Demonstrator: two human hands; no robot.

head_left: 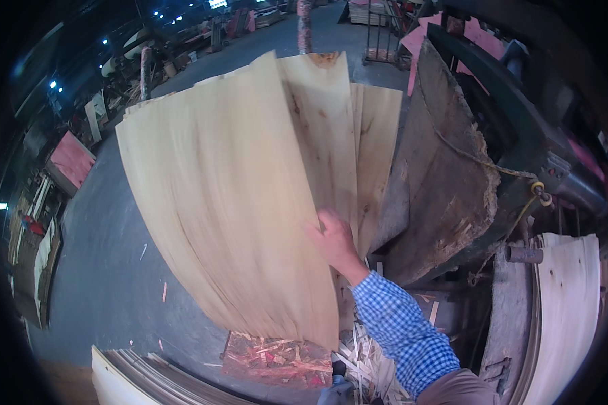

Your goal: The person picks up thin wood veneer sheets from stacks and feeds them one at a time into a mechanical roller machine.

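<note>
A large, pale wood veneer sheet (216,182) stands tilted in front of me, its lower part bowed. My right hand (334,244), at the end of a blue checked sleeve, is closed on the sheet's right edge, with some of the fingers hidden. Just behind this sheet, more veneer sheets (327,135) fan out to the right, one with a brown knot at its top edge. My left hand does not show anywhere.
A ragged-edged dark board (446,169) leans at the right beside a dark machine arm (520,121) with a yellow cord. Stacked veneer stands at lower right (567,304) and lower left (142,378). Wood scraps (368,358) and a reddish board (270,361) lie below.
</note>
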